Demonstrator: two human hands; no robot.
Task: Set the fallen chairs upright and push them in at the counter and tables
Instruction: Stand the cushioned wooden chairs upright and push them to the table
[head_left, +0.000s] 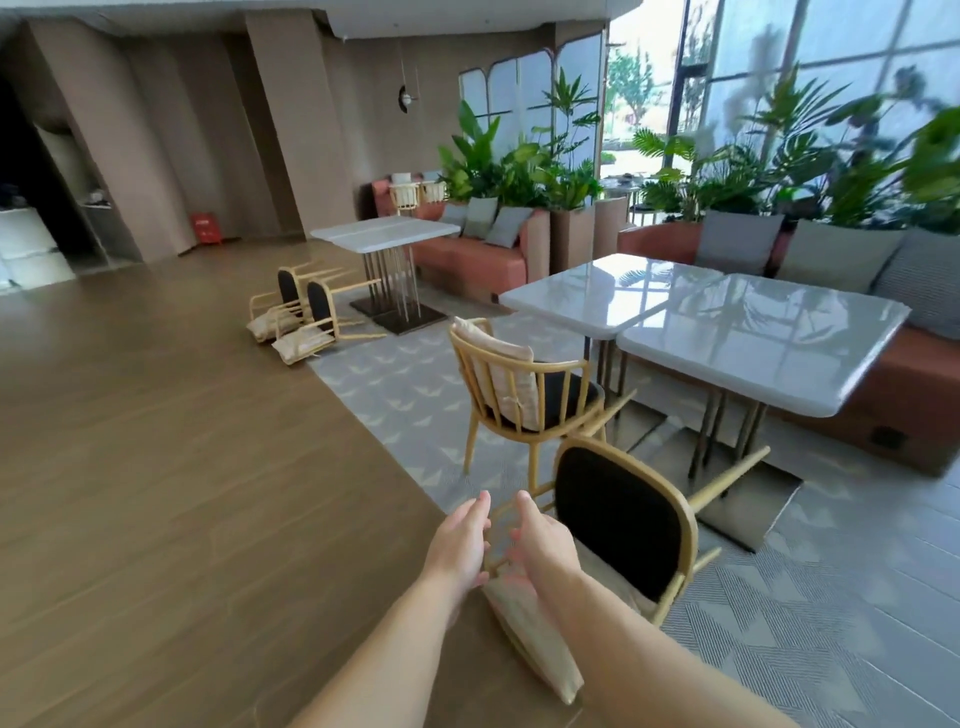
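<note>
Forearms stretched forward from the bottom of the view. My left grip (460, 540) and right grip (543, 540) hung side by side, palms facing each other, fingers straight and apart, clamped on nothing. Both were right at the spindled backrest of the nearest fallen chair (618, 519); I could not tell whether they touched the wood. That chair lay tipped on its back where the wooden floor (156, 467) met the grey rug (395, 384), with its black seat facing me and its legs pointing away. Its beige cushion (530, 639) lay on the floor under my right wrist.

Just beyond stood an upright chair (566, 395) with a pale cushion against its backrest, close to the left white table (613, 291). The right white table (753, 338) stood edge to edge with it.

Farther off, a second fallen chair (318, 304) and a third fallen chair (289, 288) lay close together on their backs, cushions on the floor, beside the far table (384, 231). Behind ran a terracotta sofa (467, 254) and green plants (519, 166).
</note>
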